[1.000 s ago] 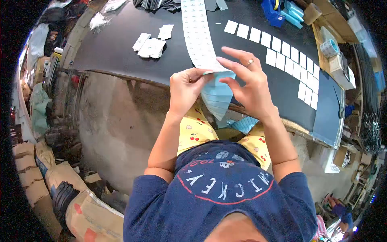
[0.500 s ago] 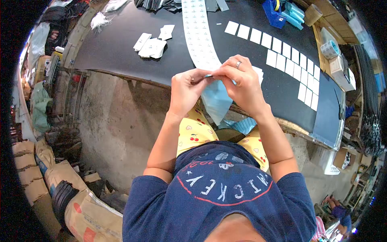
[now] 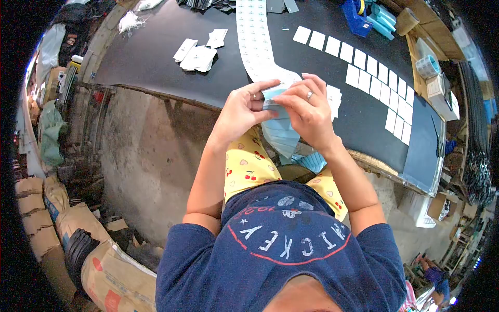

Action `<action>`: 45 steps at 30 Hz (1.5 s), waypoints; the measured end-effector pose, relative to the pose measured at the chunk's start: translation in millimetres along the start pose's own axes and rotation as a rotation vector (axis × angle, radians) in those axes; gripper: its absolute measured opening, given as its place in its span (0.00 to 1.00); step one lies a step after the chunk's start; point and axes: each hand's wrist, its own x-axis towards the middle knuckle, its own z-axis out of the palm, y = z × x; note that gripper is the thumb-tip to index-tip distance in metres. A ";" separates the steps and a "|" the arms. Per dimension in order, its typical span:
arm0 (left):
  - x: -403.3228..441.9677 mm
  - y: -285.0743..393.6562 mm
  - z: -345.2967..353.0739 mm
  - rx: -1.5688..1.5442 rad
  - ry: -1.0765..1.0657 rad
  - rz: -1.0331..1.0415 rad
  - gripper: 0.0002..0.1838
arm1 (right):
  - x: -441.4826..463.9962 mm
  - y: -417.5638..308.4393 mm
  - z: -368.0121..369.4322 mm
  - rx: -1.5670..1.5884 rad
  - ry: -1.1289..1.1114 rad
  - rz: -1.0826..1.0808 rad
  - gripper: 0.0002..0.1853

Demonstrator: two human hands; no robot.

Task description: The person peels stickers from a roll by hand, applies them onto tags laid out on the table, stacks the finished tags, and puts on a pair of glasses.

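A long strip of printed labels (image 3: 254, 36) runs down the dark table toward me and bends over its near edge. Its pale blue backing (image 3: 279, 134) hangs in folds below my hands. My left hand (image 3: 240, 112) grips the strip between thumb and fingers, with the bluish section stretched across them. My right hand (image 3: 307, 110), a ring on one finger, pinches at the same section from the right; whether a single label is between its fingertips cannot be made out. Partly behind the right hand lie white cards (image 3: 335, 100).
White cards (image 3: 345, 52) lie in rows on the right of the table (image 3: 150, 57). A loose pile of cards (image 3: 198, 59) lies left of the strip. A blue tape dispenser (image 3: 356, 20) stands at the back right. Cartons and sacks (image 3: 117, 275) line the left floor.
My hands have moved slightly apart from a close fingertip pinch, and the left fingers have spread along the strip. More of the bluish section shows between them.
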 end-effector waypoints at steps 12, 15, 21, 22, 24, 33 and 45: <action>0.3 -31.3 -11.2 -0.049 -0.048 -0.041 0.36 | 0.3 63.9 -75.4 0.067 -0.206 0.233 0.11; -0.3 -52.2 -13.2 -0.079 0.058 -0.120 0.27 | 11.2 151.5 -113.5 0.131 -0.474 0.551 0.06; 8.0 -93.9 -22.8 -0.135 0.171 -0.143 0.19 | 4.5 238.0 -116.8 0.229 -0.727 0.729 0.10; 8.5 -96.3 -24.1 -0.146 0.191 -0.139 0.18 | 2.0 242.8 -114.8 0.158 -0.764 0.734 0.10; 7.6 -98.5 -26.9 -0.165 0.194 -0.181 0.19 | -1.5 248.5 -111.6 0.140 -0.771 0.764 0.09; 8.5 -94.2 -21.8 -0.145 0.245 -0.174 0.20 | -9.6 250.4 -109.1 0.084 -0.734 0.783 0.11; 9.5 -80.1 -10.5 -0.197 0.328 -0.185 0.18 | -20.1 250.3 -99.1 0.025 -0.631 0.726 0.10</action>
